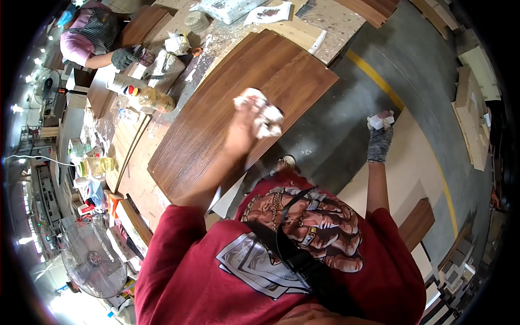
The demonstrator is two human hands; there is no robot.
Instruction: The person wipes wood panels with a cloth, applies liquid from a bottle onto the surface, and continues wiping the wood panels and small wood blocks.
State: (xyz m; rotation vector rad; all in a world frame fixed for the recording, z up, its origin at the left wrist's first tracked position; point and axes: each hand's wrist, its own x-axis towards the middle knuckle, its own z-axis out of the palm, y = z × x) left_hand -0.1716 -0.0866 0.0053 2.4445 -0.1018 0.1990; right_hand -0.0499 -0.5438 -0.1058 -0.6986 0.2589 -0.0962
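Observation:
My bare left hand (243,125) presses a crumpled white rag (267,120) with brownish stains onto a dark brown wood-grain panel (216,108). The panel lies flat on the workbench, and its near right side juts out past the bench edge. Out to the right, away from the bench, my right hand (380,142) wears a grey knitted glove. Its fingers are closed around a small white wad (381,120), which looks like cloth or paper. Most of those fingers are hidden by the wad.
Beyond the panel, the paint-spattered bench (338,32) holds a bottle of yellowish contents (156,100), a tape roll (196,21) and a white plastic bag (230,8). A gloved co-worker (95,35) works at the far left. A fan (95,259) stands at left; stacked boards (470,116) stand at right.

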